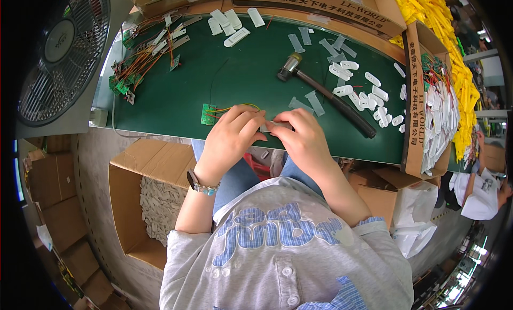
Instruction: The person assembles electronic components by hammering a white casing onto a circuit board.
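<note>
- The left hand [230,136] and right hand [303,135], both left of and nearer the person than the hammer [334,100], meet; each grip looks closed on a small pale piece [264,128], mostly hidden.
- Left of the hammer, a green circuit board [207,114] on the bench [171,110] trails wires [227,108] toward the left hand.
- Step in hand, seemingly: fitting the pale piece at the wires.
- The next move likely calls for a steady two-handed pinch.

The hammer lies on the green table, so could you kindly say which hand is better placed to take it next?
Probably the right hand: the hammer lies just beyond it, handle slanting toward its side; the left hand is farther away. Both look occupied.
</note>
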Demonstrator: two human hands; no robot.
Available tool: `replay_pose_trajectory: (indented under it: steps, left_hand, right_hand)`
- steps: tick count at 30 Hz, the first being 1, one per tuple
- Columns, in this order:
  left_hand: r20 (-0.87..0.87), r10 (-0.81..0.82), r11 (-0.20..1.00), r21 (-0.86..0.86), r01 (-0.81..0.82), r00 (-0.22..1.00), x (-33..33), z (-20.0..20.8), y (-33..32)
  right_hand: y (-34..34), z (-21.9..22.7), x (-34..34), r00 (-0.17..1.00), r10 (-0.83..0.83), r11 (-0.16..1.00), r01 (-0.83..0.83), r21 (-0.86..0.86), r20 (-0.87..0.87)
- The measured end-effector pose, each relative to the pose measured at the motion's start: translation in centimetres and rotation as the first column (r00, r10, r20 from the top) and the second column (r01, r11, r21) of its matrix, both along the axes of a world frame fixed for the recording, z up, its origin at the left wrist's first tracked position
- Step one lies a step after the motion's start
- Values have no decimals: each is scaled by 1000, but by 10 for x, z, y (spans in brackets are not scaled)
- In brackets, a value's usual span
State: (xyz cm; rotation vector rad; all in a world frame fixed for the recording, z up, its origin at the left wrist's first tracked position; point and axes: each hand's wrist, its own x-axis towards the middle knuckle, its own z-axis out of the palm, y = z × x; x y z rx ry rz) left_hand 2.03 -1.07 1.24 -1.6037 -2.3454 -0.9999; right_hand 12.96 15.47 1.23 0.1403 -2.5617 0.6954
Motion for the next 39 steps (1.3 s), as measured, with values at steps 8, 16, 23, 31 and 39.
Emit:
replay_pose_trajectory:
  steps: [8,16,23,31,39]
  left_hand:
    - [-102,-42,999,12,43,994,0,2,4]
    - [-60,-51,998,20,52,997,-1,-2,2]
    - [-38,-74,997,26,75,997,-3,0,-1]
    - [-28,-81,996,37,82,996,-3,-4,-1]
    - [-9,-90,995,49,90,996,-3,-3,1]
  right_hand:
    - [-1,-3,10,999,-37,984,39,176,-17]
    - [52,34,34,879,-477,826,441,352,18]
    - [99,33,47,885,-419,868,324,377,203]
    - [98,43,52,798,-261,895,411,-174,542]
    - [63,52,100,849,-17,591,434,-680,528]
